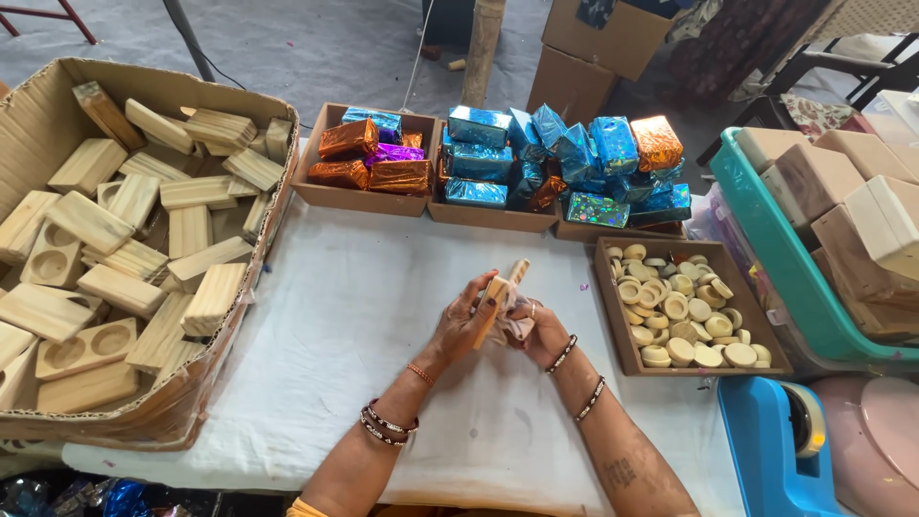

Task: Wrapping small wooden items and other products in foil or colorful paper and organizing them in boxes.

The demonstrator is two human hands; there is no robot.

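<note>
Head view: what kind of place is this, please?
Probably a small craft packing workshop. A carton holds many wooden blocks, trays hold foil-wrapped packs, and a tape dispenser stands beside the cloth-covered table.

Two hands over the white-clothed counter [383, 316], one pale wooden block [500, 299] between them. Four shallow brown cardboard trays [359, 199] from twelve to three o'clock. One big corrugated cardboard box [144, 81] at nine. One blue tape dispenser [766, 440] at five.
</note>
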